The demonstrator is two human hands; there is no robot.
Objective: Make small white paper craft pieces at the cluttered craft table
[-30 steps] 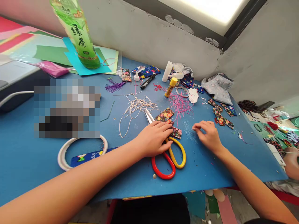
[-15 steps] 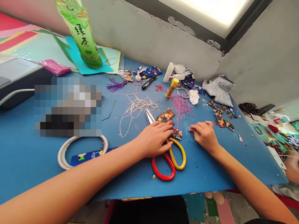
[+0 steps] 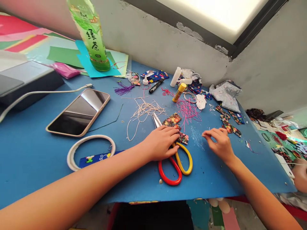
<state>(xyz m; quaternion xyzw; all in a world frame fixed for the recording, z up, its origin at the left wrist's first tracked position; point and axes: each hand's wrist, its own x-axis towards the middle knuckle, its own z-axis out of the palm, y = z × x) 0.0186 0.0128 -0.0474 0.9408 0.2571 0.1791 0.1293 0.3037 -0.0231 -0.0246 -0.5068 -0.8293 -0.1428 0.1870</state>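
Note:
My left hand [image 3: 163, 142] lies palm down across the scissors [image 3: 160, 169], its fingers laid forward over black floral fabric pieces [image 3: 172, 120]. The blade tips show beyond the hand; one red and one yellow handle loop point toward me. My right hand [image 3: 219, 143] is apart to the right, just above the table, thumb and fingertips pinched together. What the pinch holds, if anything, is too small to make out. Whitish scuffs mark the table beside it. Pink cords [image 3: 188, 110] and beige cords [image 3: 147, 108] lie in loose heaps beyond my hands.
A phone [image 3: 78, 113], tape roll [image 3: 72, 159] and power bank [image 3: 28, 80] are at left. Behind them stands a green tea bottle [image 3: 96, 48]. A glue stick [image 3: 179, 92], black marker [image 3: 156, 86] and fabric scraps [image 3: 225, 94] lie toward the wall. Another person's hand [image 3: 301, 175] shows at far right.
My right hand has moved right and slightly lifted, still pinched. My left hand stays on the scissors and fabric. The view has shifted slightly, and the phone, earlier blurred out, is visible.

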